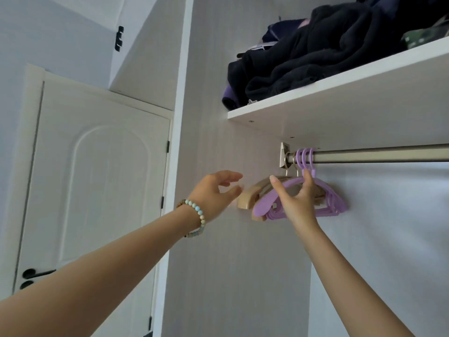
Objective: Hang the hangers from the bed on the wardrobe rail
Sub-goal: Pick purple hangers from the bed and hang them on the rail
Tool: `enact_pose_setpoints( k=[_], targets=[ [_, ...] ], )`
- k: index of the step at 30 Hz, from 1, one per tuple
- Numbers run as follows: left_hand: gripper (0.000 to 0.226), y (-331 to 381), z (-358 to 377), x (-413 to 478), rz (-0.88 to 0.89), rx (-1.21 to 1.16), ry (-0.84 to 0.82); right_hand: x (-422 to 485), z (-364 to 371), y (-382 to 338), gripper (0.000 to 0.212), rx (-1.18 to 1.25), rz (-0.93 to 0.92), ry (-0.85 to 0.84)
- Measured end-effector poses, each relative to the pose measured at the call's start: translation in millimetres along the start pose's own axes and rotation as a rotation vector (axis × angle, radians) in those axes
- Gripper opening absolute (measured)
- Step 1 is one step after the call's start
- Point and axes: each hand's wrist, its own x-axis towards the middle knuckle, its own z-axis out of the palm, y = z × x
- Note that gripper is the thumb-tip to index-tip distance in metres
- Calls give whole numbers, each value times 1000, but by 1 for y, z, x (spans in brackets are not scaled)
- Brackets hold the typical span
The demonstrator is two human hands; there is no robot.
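Note:
A metal wardrobe rail (379, 155) runs under a white shelf. At its left end hang two wooden hangers (245, 199) with metal hooks and several purple plastic hangers (336, 203). My right hand (295, 203) is raised in front of the purple hangers, thumb and fingers spread around the front one near its neck. My left hand (215, 194), with a bead bracelet on the wrist, hovers just left of the wooden hangers, fingers relaxed, holding nothing.
The white shelf (340, 103) above the rail carries a pile of dark folded clothes (315, 57). The wardrobe's grey side panel (218, 263) is close on the left of the hangers. A white door (97, 190) with a black handle stands further left.

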Motion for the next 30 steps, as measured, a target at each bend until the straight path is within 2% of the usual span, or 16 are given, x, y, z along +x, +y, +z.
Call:
enact_pose_setpoints(
  k=[6,11,22,30],
  targets=[
    [39,-25,-103,-72,-8,158,130,-73,63,-67,82,3,-245,-101],
    [49,-57,-215,-163,-123,275,251,-160,144,-129,84,68,-357,-377],
    [65,-118,-459,-429,-599,622,392,-422,355,-235,84,104,-416,-943],
    [70,-153,-543,-644,-1070,750,455,-628,464,-247,85,106,-429,-1368]
  ],
)
